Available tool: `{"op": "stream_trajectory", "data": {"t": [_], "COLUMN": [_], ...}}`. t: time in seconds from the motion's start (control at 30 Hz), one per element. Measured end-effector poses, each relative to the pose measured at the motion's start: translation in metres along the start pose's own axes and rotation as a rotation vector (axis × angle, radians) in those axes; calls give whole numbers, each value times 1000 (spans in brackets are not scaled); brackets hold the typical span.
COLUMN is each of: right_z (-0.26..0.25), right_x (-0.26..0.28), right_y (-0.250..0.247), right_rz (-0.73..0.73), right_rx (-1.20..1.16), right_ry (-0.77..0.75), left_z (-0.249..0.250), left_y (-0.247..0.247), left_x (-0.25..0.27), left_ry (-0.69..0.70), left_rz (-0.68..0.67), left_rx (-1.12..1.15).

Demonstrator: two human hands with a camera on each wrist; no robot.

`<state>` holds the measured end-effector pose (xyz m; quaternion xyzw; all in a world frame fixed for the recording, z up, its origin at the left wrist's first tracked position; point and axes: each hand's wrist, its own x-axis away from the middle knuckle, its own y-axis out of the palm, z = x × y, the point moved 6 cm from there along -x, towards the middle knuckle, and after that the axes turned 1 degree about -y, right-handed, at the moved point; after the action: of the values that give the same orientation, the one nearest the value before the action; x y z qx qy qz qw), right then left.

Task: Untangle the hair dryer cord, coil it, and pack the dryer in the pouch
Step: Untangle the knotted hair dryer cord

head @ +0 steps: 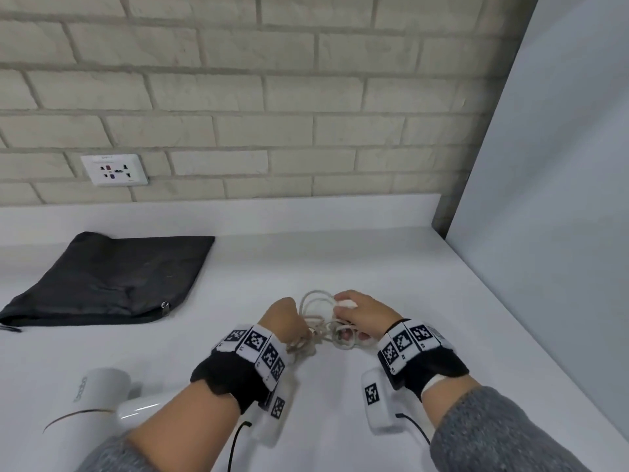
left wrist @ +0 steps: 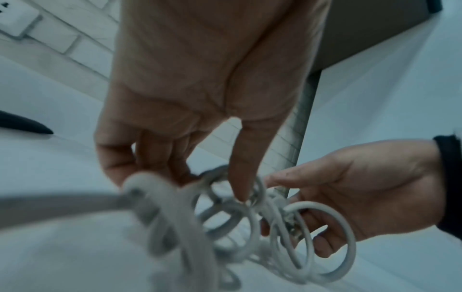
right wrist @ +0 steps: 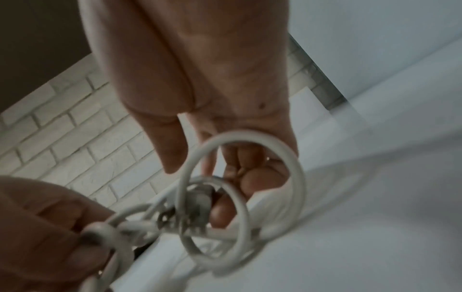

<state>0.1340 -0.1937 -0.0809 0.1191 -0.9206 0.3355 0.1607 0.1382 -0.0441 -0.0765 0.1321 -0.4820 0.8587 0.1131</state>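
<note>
Both hands working at lower centre: left hand [head: 284, 320] pinching looped strands of the white cord [head: 318, 321], right hand [head: 362, 316] grasping its plug end. Untangling seemingly still going; coiling and packing remaining. Hair dryer [head: 98, 400] lying lower left, black pouch [head: 109, 281] flat at left.

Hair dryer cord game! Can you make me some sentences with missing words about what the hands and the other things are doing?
1. Both hands hold the tangled white hair dryer ____.
2. The flat black fabric pouch lies on the white ____.
3. The white hair dryer lies nearest the ____ hand.
4. The right hand holds the white ____ at the cord's end.

Missing words: cord; counter; left; plug
</note>
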Motion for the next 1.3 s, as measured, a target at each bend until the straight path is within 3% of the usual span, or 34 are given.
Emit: {"op": "stream_trajectory", "data": {"t": [0.1,0.3,0.47,0.57,0.77,0.83,0.9,0.97,1.03,1.13,1.2,1.3], "right_z": [6,-28,-36,-36,-43,-45,-46,-48,-51,-47,-42,-34], "right_x": [-7,7,18,22,34,34,33,36,40,41,44,44], "right_y": [-2,-21,-25,-24,-31,-27,-21,-16,-14,-29,-46,-56], "right_rz": [51,149,143,147,335,281,132,-11,-54,154,346,360], "right_rx": [-206,-424,-475,-527,-532,-596,-697,-730,-750,-848,-749,-452], "right_ry": [28,-209,-255,-269,-372,-348,-307,-293,-323,-383,-455,-453], "left_z": [-6,-12,-7,-4,3,3,5,9,10,7,3,-3], "left_y": [-5,-19,-24,-27,-36,-38,-38,-38,-37,-34,-32,-35], "left_x": [0,20,40,45,52,53,54,56,54,52,51,49], "left_ry": [95,321,434,443,370,342,353,403,426,430,424,439], "left_rz": [3,-158,-283,-219,-62,-31,-52,-101,-139,-209,-220,-165], "left_rx": [268,754,735,749,689,803,917,941,957,973,961,976]}}
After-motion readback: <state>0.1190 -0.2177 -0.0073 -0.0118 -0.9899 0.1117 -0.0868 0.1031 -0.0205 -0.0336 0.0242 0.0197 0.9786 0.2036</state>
